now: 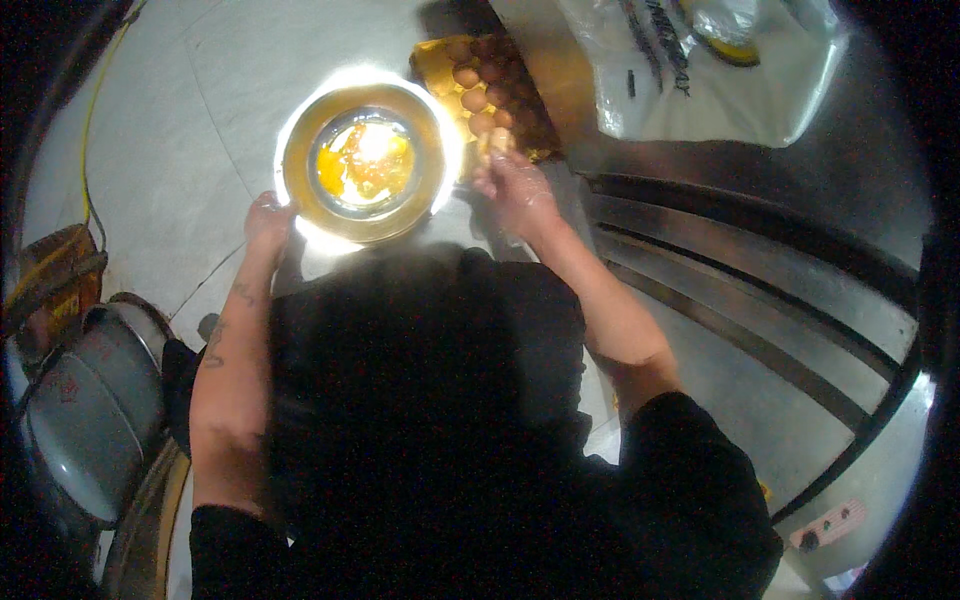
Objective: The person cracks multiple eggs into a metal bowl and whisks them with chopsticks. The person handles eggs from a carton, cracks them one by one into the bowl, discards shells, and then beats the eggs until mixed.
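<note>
A round metal bowl (300, 146) sits in front of me, its outer rim in glaring light. Cracked eggs (367, 165) with orange yolks lie in the bottom of it. At the bowl's left rim is my left hand (270, 219), its fingers against the edge. Just right of the bowl, my right hand (521, 187) reaches to the near end of an egg tray (429, 60). Its fingertips are washed out by the light, so whether they grip an egg is unclear. Several brown eggs (474, 100) stand in the tray, partly in shadow.
A clear plastic bag (705, 112) with printing lies at the upper right. Below it run dark metal rails (750, 217). On the left are a large grey tub (82, 427), a brown container (60, 292) and a yellow cord (91, 112).
</note>
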Demonstrator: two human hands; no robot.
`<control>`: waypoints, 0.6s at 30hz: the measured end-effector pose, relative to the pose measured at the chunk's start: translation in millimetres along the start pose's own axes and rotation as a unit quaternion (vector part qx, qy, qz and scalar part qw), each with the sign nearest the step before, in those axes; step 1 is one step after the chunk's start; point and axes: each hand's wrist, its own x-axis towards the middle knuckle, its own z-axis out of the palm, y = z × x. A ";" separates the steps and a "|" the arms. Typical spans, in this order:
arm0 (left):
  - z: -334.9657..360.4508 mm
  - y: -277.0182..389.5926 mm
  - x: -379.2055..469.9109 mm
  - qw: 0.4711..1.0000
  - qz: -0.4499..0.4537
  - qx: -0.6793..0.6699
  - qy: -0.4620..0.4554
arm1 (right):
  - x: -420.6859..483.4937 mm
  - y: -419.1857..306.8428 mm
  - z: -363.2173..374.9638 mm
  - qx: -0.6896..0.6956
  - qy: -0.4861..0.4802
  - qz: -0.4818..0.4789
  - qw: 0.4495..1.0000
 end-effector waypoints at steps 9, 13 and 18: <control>3.4 -0.4 -1.9 0.997 -0.012 -0.081 0.001 | 29.3 1.4 -46.0 0.090 0.155 -0.133 0.975; -2.2 4.3 -6.2 1.000 0.027 -0.010 -0.001 | 29.3 6.8 -31.5 -0.196 0.231 -0.126 0.945; -6.0 9.2 -5.7 0.999 -0.001 0.041 -0.019 | 66.1 -5.2 -10.2 -0.599 0.143 -0.340 0.710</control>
